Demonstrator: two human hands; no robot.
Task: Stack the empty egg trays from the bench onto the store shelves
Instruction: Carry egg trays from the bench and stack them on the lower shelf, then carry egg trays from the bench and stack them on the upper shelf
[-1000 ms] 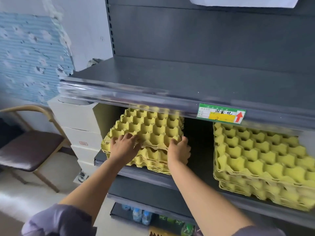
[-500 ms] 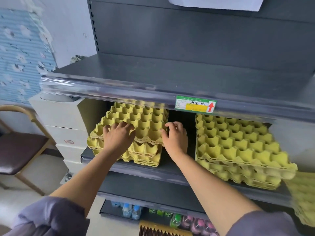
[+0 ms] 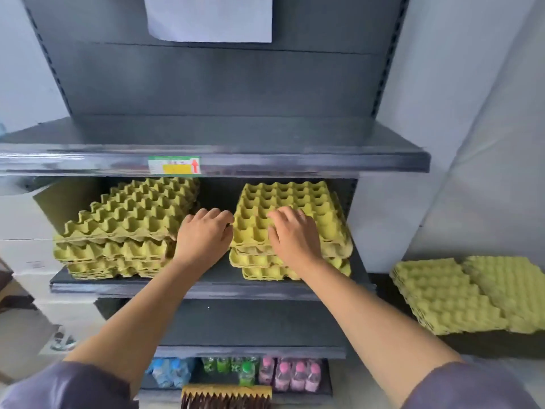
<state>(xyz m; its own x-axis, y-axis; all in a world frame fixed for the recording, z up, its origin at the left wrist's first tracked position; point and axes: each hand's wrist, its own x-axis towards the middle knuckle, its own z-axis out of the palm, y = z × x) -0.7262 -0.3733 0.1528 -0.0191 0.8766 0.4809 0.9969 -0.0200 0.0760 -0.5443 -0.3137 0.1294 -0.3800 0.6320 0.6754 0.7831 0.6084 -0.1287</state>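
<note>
2 grips loosely curled: left grip (image 3: 203, 235) touches yellow dimpled tray stack (image 3: 290, 193) edge, right grip (image 3: 295, 236) atop.

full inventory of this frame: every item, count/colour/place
shelving unit: one, dark grey, centre
left tray stack: one, yellow-green, left on the middle shelf
right tray stack: one, yellow-green, right on the same shelf
bench trays: two piles, yellow-green, side by side on the bench at right
price label: one, green, yellow and white with a red arrow, front edge of the shelf above
paper sheet: one, white, top of the back panel
bottles: count unclear, blue, green and pink caps, bottom shelf
left hand: at the right tray stack's left edge, grip unclear
right hand: on top of the right tray stack
</note>
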